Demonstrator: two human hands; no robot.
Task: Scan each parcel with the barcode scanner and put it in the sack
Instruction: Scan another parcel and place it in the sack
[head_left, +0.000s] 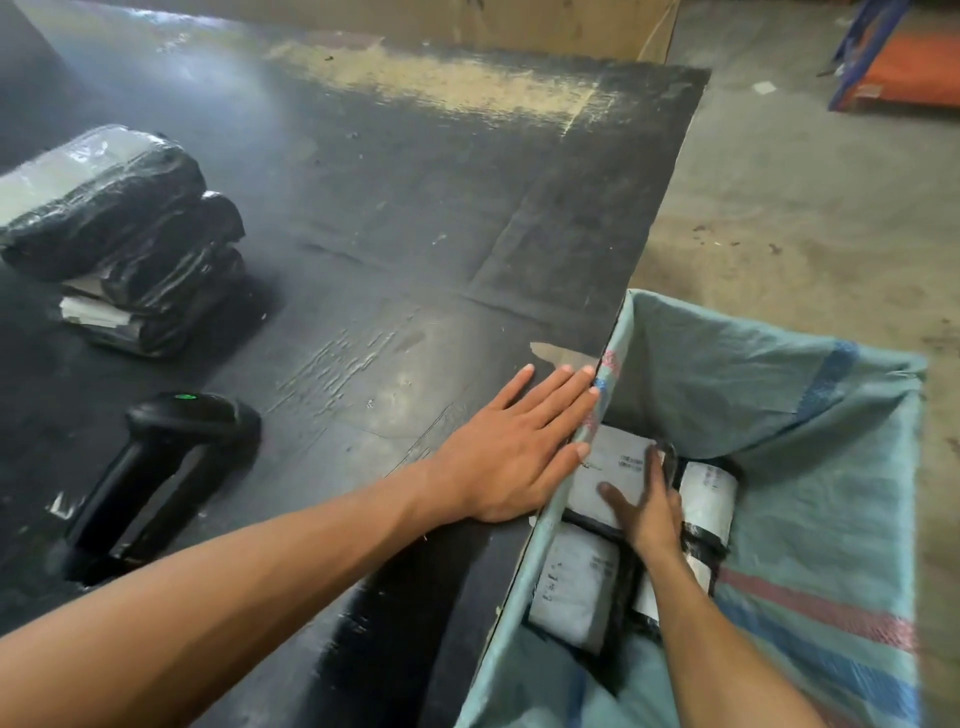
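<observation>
My right hand (647, 506) reaches down inside the pale green woven sack (810, 447), fingers spread on a black-wrapped parcel with a white label (608, 470). Other labelled parcels (571, 582) lie beside and below it in the sack. My left hand (511, 452) lies flat, fingers straight, on the black table (395, 218), its fingertips touching the sack's rim. The black barcode scanner (156, 467) lies on the table to the left, a green light lit on its head. A stack of black-wrapped parcels (119, 239) sits at the table's far left.
The sack hangs open against the table's right edge. Beyond it is bare concrete floor (810, 197), with an orange and blue rack (898, 57) at the top right. A cardboard wall (519, 26) stands behind the table.
</observation>
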